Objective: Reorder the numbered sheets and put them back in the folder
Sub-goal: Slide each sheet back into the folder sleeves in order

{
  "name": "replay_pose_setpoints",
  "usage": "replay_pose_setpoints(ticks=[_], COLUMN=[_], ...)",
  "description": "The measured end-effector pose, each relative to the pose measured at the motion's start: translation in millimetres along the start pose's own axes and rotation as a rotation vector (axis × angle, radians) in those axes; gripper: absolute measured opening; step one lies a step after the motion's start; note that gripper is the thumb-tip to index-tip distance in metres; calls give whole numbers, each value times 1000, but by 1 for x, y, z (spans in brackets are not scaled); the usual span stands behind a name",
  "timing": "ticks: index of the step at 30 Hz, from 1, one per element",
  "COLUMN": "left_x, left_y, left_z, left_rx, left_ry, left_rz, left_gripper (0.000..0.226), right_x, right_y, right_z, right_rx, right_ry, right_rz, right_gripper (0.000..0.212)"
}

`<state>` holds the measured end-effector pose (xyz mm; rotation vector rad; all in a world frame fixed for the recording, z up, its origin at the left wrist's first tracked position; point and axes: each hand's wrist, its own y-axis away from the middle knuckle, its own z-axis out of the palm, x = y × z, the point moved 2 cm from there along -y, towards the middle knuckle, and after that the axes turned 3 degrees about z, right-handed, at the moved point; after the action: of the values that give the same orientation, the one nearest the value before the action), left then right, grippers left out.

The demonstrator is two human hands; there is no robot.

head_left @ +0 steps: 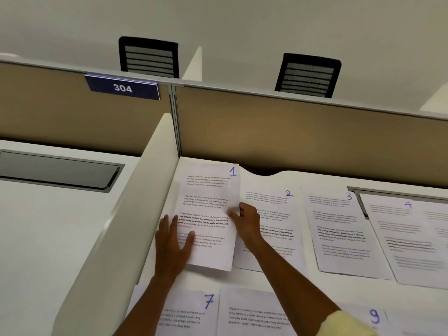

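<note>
While white printed sheet numbered 1 [208, 214] lies on the white worktop [266, 280] | left hand [173, 241] presses flat, fingers straight | right hand [244, 220] pinches its right edge | thin, floppy, light: lift by an edge.

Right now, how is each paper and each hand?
Sheet 1: right edge lifted, partly over sheet 2.
Sheet 2: flat, partly covered.
Sheet 3: flat on desk.
Sheet 4: flat on desk.
Sheet 7: flat, cut off by frame.
Sheet 9: mostly out of view.
Left hand: open, pressing sheet 1.
Right hand: pinching sheet 1's edge.
</note>
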<state>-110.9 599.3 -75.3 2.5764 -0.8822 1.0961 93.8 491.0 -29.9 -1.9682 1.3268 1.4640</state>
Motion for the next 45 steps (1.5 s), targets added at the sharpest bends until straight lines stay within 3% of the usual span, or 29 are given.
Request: replay_pose_setpoints(ticks=[3, 8, 12, 19, 33, 37, 42, 45], left_x=[10, 45, 70, 102, 169, 198, 235, 257], left_y=[6, 14, 18, 32, 136, 187, 259, 301], left_z=[-12, -31, -37, -18, 51, 69, 96, 114], left_rx=[5, 17, -3, -257, -475, -497, -555, -572], left_ry=[173, 466, 650, 906, 835, 806, 788, 793], left_rz=[-94, -267, -280, -228, -184, -157, -134, -98], left_gripper=[87, 71, 56, 31, 29, 26, 26, 26], right_x=[-6, -8, -10, 18, 109, 152, 175, 193], right_y=[14, 39, 67, 105, 204, 243, 311, 350], right_z=[-21, -56, -90, -139, -237, -280, -337, -371], right_rx=[-3, -16, -8, 10, 192, 236, 319, 327], right_ry=[-76, -165, -218, -264, -229, -231, -266, -314], right_rz=[-3, 24, -5, 19, 122, 144, 180, 185], right_gripper=[10, 32, 19, 31, 23, 68, 9, 9])
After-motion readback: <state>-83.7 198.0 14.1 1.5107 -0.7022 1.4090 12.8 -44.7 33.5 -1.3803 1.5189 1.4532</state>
